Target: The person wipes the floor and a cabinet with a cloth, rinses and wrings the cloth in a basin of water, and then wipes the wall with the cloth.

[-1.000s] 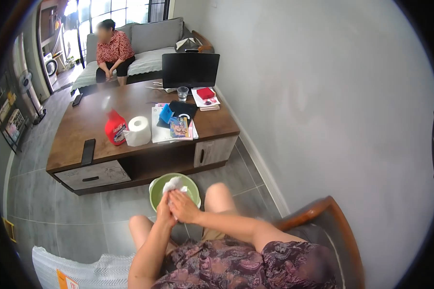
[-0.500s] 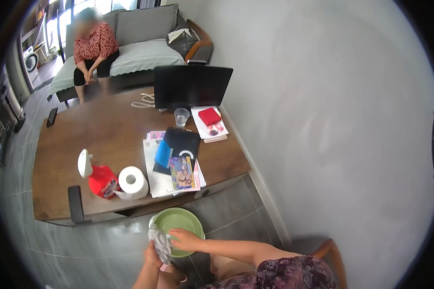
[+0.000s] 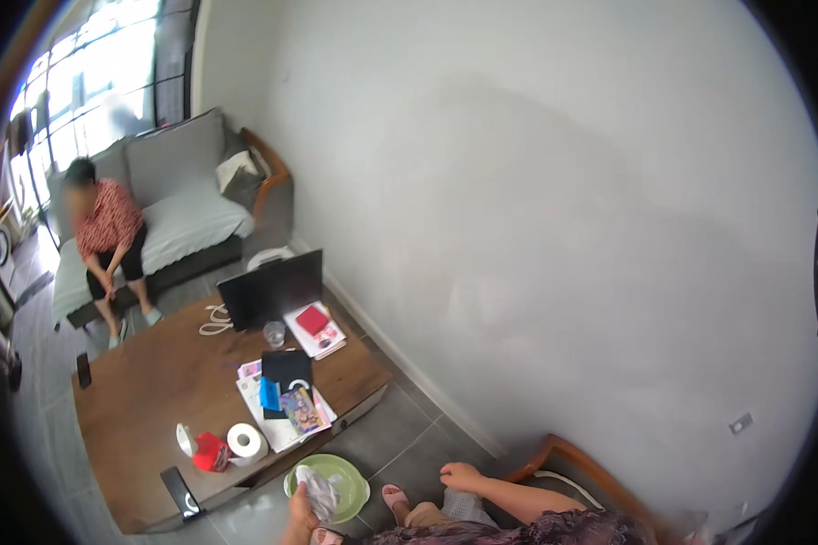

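My left hand [image 3: 301, 508] is closed around a crumpled white-grey cloth [image 3: 321, 496], which hangs over the green basin [image 3: 362, 497] on the floor. My right hand [image 3: 462, 477] is curled above my lap, away from the basin. Just below it lies a grey checked fabric [image 3: 467, 507]; whether the fingers grip any of it I cannot tell.
On the wooden table [image 3: 145, 400] are a red spray bottle [image 3: 211, 452], a paper roll [image 3: 246, 442], papers and booklets [image 3: 304, 411], a plastic cup [image 3: 274, 334] and a monitor [image 3: 277, 289]. A person [image 3: 109, 222] sits on the sofa [image 3: 177, 150]. The wall [image 3: 554, 227] stands at right.
The view has swung right and up, so the table and sofa appear further left. My right hand has left the basin for my lap; my left hand still holds the cloth.
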Available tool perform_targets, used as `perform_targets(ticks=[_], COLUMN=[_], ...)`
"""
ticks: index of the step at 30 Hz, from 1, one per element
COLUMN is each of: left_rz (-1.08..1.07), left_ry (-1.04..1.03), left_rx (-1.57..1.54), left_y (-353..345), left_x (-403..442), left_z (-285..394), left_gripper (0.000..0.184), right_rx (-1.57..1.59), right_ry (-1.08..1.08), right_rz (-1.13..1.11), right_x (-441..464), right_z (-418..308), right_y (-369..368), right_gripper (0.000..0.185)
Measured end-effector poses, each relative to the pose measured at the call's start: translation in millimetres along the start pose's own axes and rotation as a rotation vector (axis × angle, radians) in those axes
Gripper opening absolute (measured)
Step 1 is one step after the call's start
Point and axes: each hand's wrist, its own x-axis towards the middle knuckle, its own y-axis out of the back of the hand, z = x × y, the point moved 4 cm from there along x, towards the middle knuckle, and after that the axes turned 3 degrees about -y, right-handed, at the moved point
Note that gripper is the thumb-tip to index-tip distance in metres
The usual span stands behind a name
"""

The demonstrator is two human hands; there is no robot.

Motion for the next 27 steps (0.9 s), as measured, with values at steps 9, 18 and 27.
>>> perform_targets(ticks=[9, 18, 27], left_rz=[-0.203, -0.043, -0.013], left_ry=[-0.097, -0.111, -0.133], left_rx=[0.093, 0.054, 0.008], left_y=[-136, -279, -340], left_x=[47, 48, 98], left_z=[44, -8, -48], left_gripper=[0.04, 0.038, 0.037], right_rx=[0.314, 0.427, 0.451], right_ry=[-0.172, -0.013, 0.079], right_rz=[0.281, 0.478, 0.528], right_x=[-56, -7, 19], right_z=[79, 117, 158], right_y=[39, 173, 344], right_gripper=[0.031, 0.027, 0.024])
